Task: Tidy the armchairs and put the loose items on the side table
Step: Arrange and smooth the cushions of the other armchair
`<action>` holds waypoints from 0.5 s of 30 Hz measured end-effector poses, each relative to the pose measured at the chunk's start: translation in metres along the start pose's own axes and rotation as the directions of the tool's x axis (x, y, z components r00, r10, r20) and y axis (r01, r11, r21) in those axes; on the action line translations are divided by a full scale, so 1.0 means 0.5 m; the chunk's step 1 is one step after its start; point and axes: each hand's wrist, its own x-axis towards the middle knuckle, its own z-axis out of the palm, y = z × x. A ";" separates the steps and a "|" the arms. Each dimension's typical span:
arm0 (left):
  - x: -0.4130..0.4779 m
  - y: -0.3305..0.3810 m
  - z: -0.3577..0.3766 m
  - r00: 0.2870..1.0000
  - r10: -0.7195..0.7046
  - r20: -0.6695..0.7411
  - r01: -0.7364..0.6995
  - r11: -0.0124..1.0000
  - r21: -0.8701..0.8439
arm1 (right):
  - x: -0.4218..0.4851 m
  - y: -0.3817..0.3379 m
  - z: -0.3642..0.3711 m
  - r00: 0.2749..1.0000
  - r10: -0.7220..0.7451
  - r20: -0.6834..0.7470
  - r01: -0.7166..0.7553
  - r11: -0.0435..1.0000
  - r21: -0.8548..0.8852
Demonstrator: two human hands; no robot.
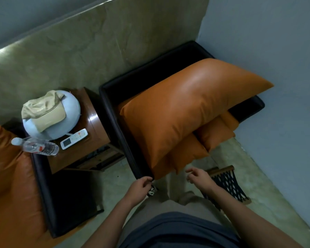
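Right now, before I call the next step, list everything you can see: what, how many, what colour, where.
armchair: 2, dark frames with orange cushions; one centre right, one at the left edge
large cushion: 1, orange, lying across the right armchair
side table: 1, brown wood, between the armchairs
round pillow: 1, pale blue, on the side table
cap: 1, beige, on the round pillow
remote: 1, white, on the side table
water bottle: 1, clear, lying at the table's left edge
netted rack: 1, black net on wood, on the floor, right
left hand: fingers curled at the armchair's front corner
right hand: open, empty
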 end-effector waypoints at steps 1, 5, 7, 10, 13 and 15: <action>0.005 0.000 -0.008 1.000 0.017 0.005 -0.017 1.000 -0.008 | 0.000 -0.009 -0.005 1.000 -0.011 -0.005 0.011 1.000 0.016; 0.027 -0.018 -0.048 0.999 0.039 -0.034 -0.041 0.998 -0.050 | 0.000 -0.060 -0.026 0.991 -0.117 -0.060 0.116 0.993 -0.021; 0.030 -0.028 -0.065 0.996 0.030 -0.080 -0.036 0.997 -0.072 | -0.010 -0.087 -0.033 0.985 -0.137 -0.102 0.133 0.990 -0.044; 0.035 -0.027 -0.089 0.989 0.042 -0.140 -0.056 0.994 -0.097 | -0.009 -0.127 -0.052 0.974 -0.178 -0.138 0.166 0.982 -0.093; 0.048 0.000 -0.113 0.966 0.108 -0.235 -0.132 0.987 -0.090 | 0.003 -0.167 -0.079 0.953 -0.254 -0.163 0.223 0.957 -0.187; 0.057 0.037 -0.126 0.917 0.193 -0.350 -0.209 0.978 -0.009 | 0.007 -0.198 -0.107 0.942 -0.280 -0.186 0.240 0.947 -0.214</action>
